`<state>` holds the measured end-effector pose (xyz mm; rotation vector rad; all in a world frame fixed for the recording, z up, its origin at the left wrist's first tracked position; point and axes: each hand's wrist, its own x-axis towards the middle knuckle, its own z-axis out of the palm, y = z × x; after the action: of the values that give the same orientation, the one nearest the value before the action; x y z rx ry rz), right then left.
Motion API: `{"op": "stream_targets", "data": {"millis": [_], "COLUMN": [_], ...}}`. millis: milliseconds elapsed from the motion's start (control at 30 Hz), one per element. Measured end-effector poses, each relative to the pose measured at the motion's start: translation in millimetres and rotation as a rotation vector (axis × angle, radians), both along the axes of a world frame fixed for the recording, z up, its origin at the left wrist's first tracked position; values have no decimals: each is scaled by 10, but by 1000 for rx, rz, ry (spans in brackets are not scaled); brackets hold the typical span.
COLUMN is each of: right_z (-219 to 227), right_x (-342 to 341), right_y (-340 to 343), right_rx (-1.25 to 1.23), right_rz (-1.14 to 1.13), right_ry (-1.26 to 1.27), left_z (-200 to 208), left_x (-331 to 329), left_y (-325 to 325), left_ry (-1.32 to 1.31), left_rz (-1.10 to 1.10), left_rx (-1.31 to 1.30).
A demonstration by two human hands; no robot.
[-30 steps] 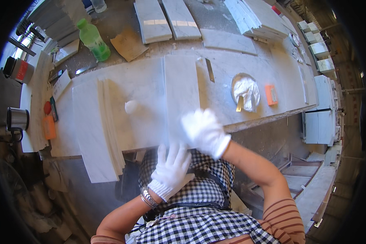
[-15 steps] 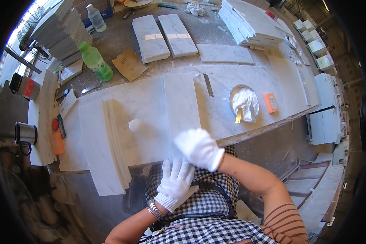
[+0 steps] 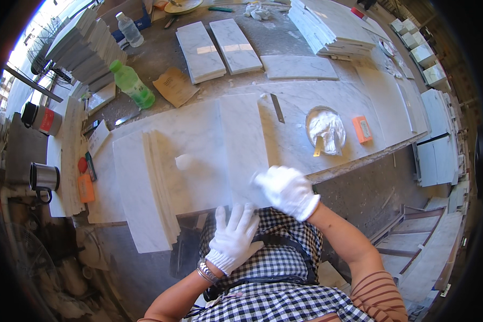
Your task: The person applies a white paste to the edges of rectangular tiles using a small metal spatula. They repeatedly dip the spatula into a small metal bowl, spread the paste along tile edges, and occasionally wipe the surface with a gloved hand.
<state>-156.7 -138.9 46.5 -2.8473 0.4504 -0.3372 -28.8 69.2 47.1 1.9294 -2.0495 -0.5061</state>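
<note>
A long pale marble tile (image 3: 243,129) lies across the bench, its near end toward me. My left hand (image 3: 235,236), in a white knitted glove, rests at that near end with its fingers spread. Over the tile's right edge is my right hand (image 3: 290,192), gloved too, its fingers curled together and slightly blurred. A small pale thing may be at its fingertips, but I cannot make it out. Left of the tile sits a small white lump (image 3: 184,162). To the right is a round bowl (image 3: 310,138) of white paste, a yellow-handled spreader standing in it.
Several tiles are stacked at the left (image 3: 136,188), overhanging the bench's front edge. An orange box (image 3: 362,129) and a flat metal blade (image 3: 277,108) lie at the right. Farther back are a green bottle (image 3: 132,84), brown paper (image 3: 175,87) and more marble stacks (image 3: 330,27).
My right hand has moved to the right, from the middle of the tile's near end to its right edge. My left hand stays at the near end, and the view has shifted slightly.
</note>
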Motion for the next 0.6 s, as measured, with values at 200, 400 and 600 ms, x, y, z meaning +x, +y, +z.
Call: {"op": "stream_targets", "data": {"millis": [200, 400, 600], "right_z": [-1, -74, -114], "right_x": [-249, -312, -259], "right_y": [-305, 138, 358], "right_rx": [23, 284, 374], "right_rz": [-533, -491, -509], "right_ry": [130, -158, -260], "left_z": [-43, -24, 77], "left_x": [44, 27, -38], "left_y": [55, 34, -36], "left_ry": [93, 294, 158], "left_rz": [249, 276, 97], "left_rx": [94, 81, 53]}}
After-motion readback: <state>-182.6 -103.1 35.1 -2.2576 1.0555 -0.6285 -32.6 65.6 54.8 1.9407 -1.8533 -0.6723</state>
